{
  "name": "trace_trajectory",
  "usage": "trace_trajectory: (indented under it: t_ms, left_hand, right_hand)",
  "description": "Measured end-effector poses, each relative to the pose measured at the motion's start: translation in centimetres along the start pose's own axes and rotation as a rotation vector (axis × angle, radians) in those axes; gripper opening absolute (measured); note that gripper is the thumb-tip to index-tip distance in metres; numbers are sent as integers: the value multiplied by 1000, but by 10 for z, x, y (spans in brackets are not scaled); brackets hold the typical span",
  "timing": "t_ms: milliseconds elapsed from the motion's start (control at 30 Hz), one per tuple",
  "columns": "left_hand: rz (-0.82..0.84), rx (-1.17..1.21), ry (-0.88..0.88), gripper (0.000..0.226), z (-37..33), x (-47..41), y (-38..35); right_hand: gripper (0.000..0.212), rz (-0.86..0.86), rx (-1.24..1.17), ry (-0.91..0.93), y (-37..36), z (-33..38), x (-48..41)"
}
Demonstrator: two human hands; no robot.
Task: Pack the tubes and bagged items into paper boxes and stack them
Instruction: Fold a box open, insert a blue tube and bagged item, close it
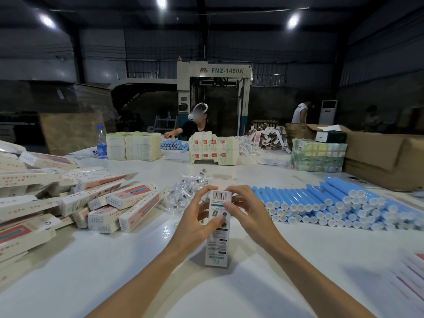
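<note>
Right now you hold a narrow paper box [218,246] upright over the white table [114,260]. Your left hand [197,219] grips its left side with the thumb laid across the front, and your right hand [247,210] pinches its right edge. Your fingers hide the top end, so you cannot tell how the flap sits. A barcode shows near the top; the smaller print is too blurred to read. Just behind lie clear bagged items [183,191], with blue, white-capped tubes [321,203] stacked to the right and long boxes [91,198] heaped to the left. Far off, a machine [227,70] reads "FMZ-1450A".
</note>
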State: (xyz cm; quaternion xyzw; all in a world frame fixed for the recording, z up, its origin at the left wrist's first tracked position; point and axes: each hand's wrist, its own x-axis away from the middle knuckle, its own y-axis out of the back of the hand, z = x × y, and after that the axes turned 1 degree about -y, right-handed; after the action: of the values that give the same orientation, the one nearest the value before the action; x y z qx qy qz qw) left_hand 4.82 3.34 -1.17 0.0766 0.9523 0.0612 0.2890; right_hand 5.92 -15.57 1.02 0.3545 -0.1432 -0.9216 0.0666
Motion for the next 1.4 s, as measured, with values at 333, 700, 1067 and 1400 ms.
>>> trace_trajectory:
  t_ms: [333, 700, 1067, 1400]
  left_hand:
    - [102, -29, 23, 71, -3, 2, -7]
    - [87, -52, 55, 67, 2, 3, -6]
    - [94, -52, 31, 75, 0, 4, -10]
    - [105, -23, 10, 86, 0, 4, -12]
  right_hand:
    - [24, -166, -164, -44, 18, 12, -11]
    - [16, -79, 54, 16, 22, 6, -11]
    - [6, -134, -176, -134, 20, 14, -14]
    - [5, -83, -313, -267, 29, 17, -14]
